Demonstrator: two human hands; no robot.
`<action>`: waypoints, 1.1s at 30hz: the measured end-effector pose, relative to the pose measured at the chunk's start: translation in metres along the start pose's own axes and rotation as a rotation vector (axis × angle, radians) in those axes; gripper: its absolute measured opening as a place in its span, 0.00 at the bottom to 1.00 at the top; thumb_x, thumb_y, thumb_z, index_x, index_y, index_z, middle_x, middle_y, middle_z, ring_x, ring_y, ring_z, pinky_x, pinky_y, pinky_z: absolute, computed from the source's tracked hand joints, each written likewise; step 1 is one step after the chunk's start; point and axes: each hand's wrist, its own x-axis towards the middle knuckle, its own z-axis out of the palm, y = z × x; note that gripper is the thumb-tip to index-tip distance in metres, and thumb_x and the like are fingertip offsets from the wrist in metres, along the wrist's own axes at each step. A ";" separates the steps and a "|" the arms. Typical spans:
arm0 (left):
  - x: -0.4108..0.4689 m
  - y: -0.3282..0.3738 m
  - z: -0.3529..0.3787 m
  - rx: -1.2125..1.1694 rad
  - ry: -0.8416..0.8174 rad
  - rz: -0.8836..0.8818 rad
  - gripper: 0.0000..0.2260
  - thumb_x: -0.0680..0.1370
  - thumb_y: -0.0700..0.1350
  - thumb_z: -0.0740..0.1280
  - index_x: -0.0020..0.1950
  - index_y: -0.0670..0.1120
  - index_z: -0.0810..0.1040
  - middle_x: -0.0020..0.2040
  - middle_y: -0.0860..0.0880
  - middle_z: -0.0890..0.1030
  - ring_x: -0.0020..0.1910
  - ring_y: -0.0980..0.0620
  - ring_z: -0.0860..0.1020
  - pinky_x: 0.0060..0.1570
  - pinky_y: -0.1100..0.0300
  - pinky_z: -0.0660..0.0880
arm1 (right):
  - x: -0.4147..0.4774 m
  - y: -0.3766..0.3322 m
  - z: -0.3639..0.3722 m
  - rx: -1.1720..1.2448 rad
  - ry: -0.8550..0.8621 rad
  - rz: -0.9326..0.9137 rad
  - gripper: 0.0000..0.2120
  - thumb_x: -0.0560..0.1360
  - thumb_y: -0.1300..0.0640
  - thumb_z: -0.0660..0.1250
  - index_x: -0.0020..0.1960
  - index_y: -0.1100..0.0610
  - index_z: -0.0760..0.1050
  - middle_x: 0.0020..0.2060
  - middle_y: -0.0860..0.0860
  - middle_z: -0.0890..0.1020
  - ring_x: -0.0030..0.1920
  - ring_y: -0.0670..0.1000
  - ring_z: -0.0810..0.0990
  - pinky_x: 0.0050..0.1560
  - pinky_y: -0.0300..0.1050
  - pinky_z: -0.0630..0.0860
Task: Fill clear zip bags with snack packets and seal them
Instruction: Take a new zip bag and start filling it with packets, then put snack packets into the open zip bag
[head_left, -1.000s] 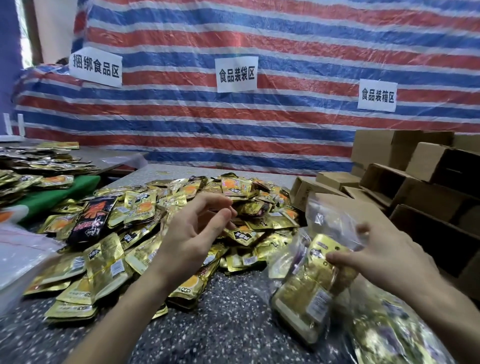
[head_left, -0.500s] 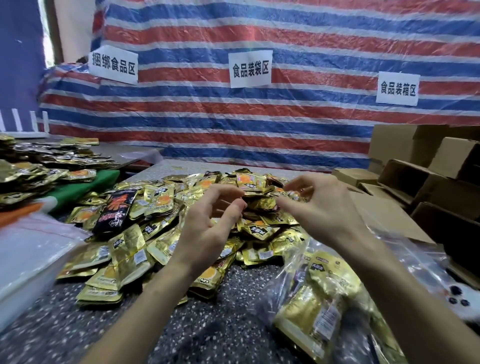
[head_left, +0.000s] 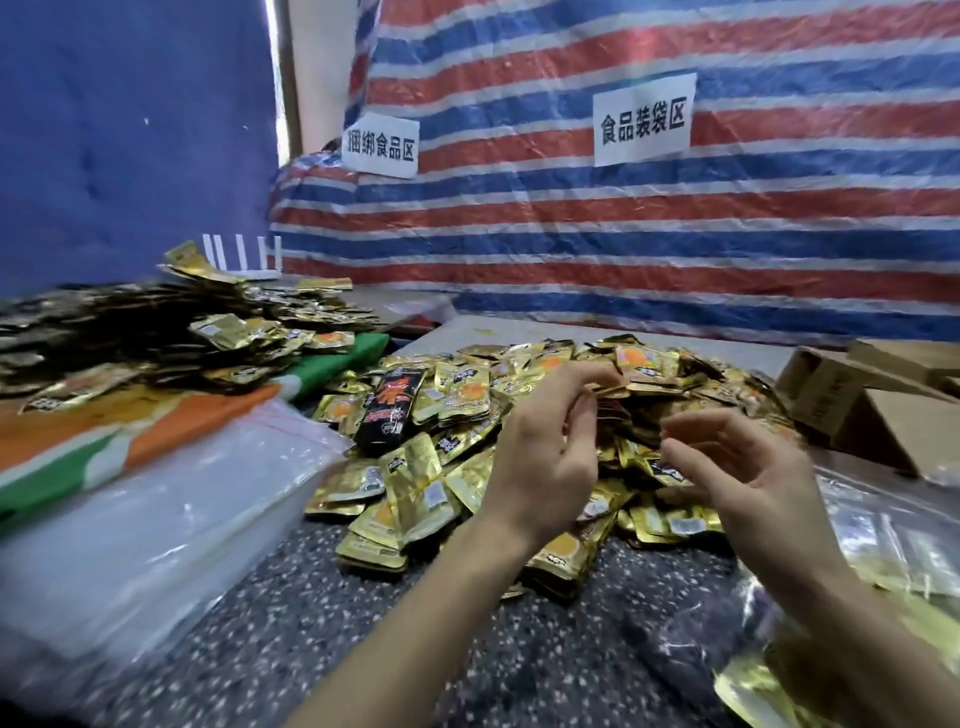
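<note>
A heap of gold snack packets (head_left: 447, 467) lies on the speckled table (head_left: 467, 649), with one black packet (head_left: 389, 410) among them. My left hand (head_left: 545, 462) hovers over the heap with loosely curled fingers and holds nothing. Beside it, my right hand (head_left: 748, 467) is also over the heap, its fingers relaxed and empty. A clear zip bag filled with gold packets (head_left: 883, 551) lies at the lower right, partly under my right forearm. A stack of empty clear zip bags (head_left: 156, 519) sits at the left.
A second pile of packets (head_left: 156, 338) rests on a green and orange cloth (head_left: 78, 447) at the far left. Cardboard boxes (head_left: 841, 410) stand at the right. A striped tarp (head_left: 675, 234) with paper signs closes off the back.
My right hand let go of the filled bag and rose over the heap next to my left hand. The view swung to the left.
</note>
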 end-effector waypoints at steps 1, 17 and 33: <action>-0.002 -0.002 -0.009 0.060 -0.017 -0.013 0.08 0.80 0.39 0.62 0.55 0.47 0.79 0.48 0.58 0.77 0.45 0.61 0.76 0.44 0.67 0.72 | -0.002 0.000 -0.002 -0.018 -0.051 0.021 0.06 0.72 0.57 0.72 0.49 0.49 0.83 0.45 0.49 0.86 0.46 0.49 0.85 0.40 0.45 0.84; -0.046 -0.087 -0.194 1.381 -0.234 -0.832 0.08 0.80 0.48 0.60 0.42 0.47 0.71 0.48 0.46 0.82 0.47 0.43 0.79 0.42 0.55 0.67 | -0.015 -0.010 -0.003 -0.070 -0.126 0.038 0.08 0.70 0.54 0.71 0.49 0.51 0.81 0.45 0.46 0.86 0.43 0.48 0.85 0.38 0.45 0.84; -0.001 -0.003 -0.160 0.968 0.136 -0.326 0.14 0.83 0.48 0.62 0.39 0.47 0.78 0.31 0.50 0.78 0.31 0.49 0.75 0.31 0.57 0.68 | -0.017 -0.026 -0.009 0.219 -0.151 0.170 0.08 0.67 0.53 0.72 0.44 0.55 0.84 0.39 0.57 0.85 0.38 0.55 0.83 0.35 0.44 0.82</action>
